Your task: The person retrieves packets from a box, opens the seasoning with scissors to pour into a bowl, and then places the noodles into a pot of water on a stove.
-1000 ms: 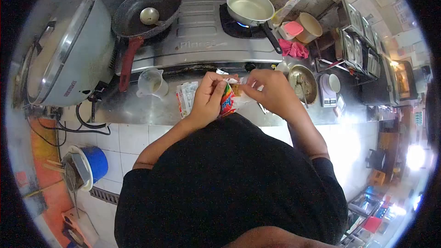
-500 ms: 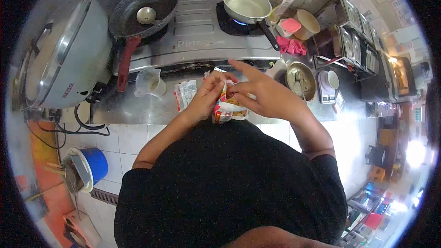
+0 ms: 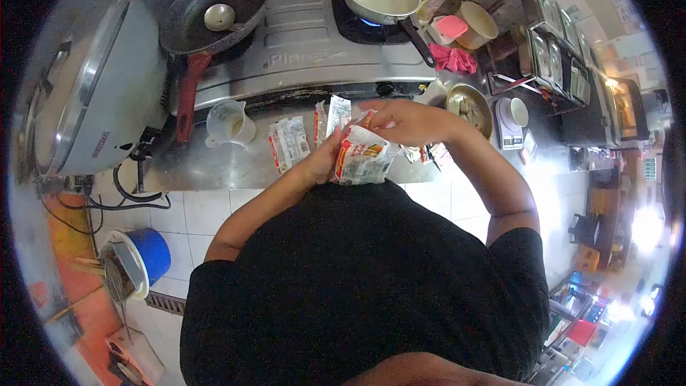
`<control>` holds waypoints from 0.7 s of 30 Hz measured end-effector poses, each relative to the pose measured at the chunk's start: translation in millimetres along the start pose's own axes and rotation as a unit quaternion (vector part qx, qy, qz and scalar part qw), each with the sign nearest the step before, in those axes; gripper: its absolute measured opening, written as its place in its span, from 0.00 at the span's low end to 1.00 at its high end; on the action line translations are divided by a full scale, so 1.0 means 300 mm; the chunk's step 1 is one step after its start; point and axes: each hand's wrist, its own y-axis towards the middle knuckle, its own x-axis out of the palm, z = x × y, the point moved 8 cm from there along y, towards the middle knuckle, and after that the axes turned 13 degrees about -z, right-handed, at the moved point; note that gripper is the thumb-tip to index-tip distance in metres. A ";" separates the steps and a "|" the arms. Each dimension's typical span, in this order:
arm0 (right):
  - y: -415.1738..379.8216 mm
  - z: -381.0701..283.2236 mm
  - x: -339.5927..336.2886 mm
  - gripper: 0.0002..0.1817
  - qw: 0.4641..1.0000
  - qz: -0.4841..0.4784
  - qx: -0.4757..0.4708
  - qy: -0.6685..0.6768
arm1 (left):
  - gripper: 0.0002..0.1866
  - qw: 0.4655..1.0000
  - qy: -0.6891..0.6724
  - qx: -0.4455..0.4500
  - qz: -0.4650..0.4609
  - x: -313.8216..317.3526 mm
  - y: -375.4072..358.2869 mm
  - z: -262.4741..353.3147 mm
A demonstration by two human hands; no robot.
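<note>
**Glossy white plastic packet with red and yellow print point(image 3: 363, 161) clamped in left hand point(image 3: 327, 160), right hand point(image 3: 413, 121) at its top**

Ref: silver metal gas stove point(image 3: 296, 37). Packet is on the person's side of it, right of stove centre, over the front edge of the grey steel table point(image 3: 182, 164).

Look: film crinkled, bulging a bit, near upright with a slight lean. Red and yellow around a food picture up top; lower part whitish with rows of small grey print, unreadable. Bottom end right by the black shirt point(image 3: 357, 264). Top edge mostly behind the right hand; contents hidden.

Left hand: closed on the packet's left edge. Right hand: fingers bent over the top; can't tell if they're pinching.

Also: flat white-and-red plastic packets point(image 3: 289, 144) on the table, in front of stove centre.
</note>
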 end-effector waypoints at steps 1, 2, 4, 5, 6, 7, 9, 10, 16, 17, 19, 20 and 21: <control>-0.009 -0.004 -0.011 0.11 0.999 0.017 -0.004 -0.050 | 0.33 1.000 -0.001 -0.001 -0.001 -0.029 0.003 -0.014; -0.016 -0.007 -0.013 0.11 0.999 0.017 -0.002 -0.048 | 0.36 0.999 -0.019 -0.032 -0.017 -0.073 0.004 -0.060; -0.033 -0.046 -0.033 0.09 0.999 0.040 0.024 0.001 | 0.38 0.997 -0.039 -0.063 -0.033 -0.082 0.006 -0.091; -0.035 -0.051 -0.027 0.09 0.999 0.039 0.024 0.002 | 0.43 0.997 0.005 -0.011 -0.073 -0.065 0.014 -0.069; -0.043 -0.052 -0.038 0.09 0.997 0.072 0.036 -0.014 | 0.49 0.992 0.049 0.041 -0.113 -0.033 0.016 -0.036; -0.053 -0.057 -0.048 0.10 0.993 0.105 0.047 -0.031 | 0.49 0.992 0.049 0.043 -0.112 -0.024 0.017 -0.029; -0.069 -0.098 -0.046 0.09 0.984 0.155 0.029 -0.083 | 0.58 0.997 0.024 0.000 -0.067 -0.026 0.013 -0.034; -0.085 -0.133 -0.051 0.08 0.969 0.205 0.012 -0.134 | 0.60 0.990 0.059 0.025 -0.122 0.012 0.017 -0.002; -0.100 -0.237 -0.046 0.06 0.954 0.233 -0.006 -0.187 | 0.57 0.986 0.092 0.005 -0.141 0.078 -0.005 0.051; -0.097 -0.239 -0.041 0.06 0.958 0.220 -0.017 -0.185 | 0.57 0.986 0.075 0.009 -0.148 0.078 -0.007 0.049; -0.092 -0.227 -0.038 0.07 0.964 0.190 -0.022 -0.183 | 0.58 0.985 0.083 0.003 -0.153 0.061 -0.003 0.040; -0.085 -0.222 -0.029 0.07 0.970 0.161 -0.027 -0.182 | 0.59 0.983 0.093 -0.003 -0.158 0.057 -0.001 0.034; -0.084 -0.221 -0.032 0.07 0.970 0.160 -0.027 -0.181 | 0.59 0.983 0.092 -0.003 -0.158 0.056 0.001 0.035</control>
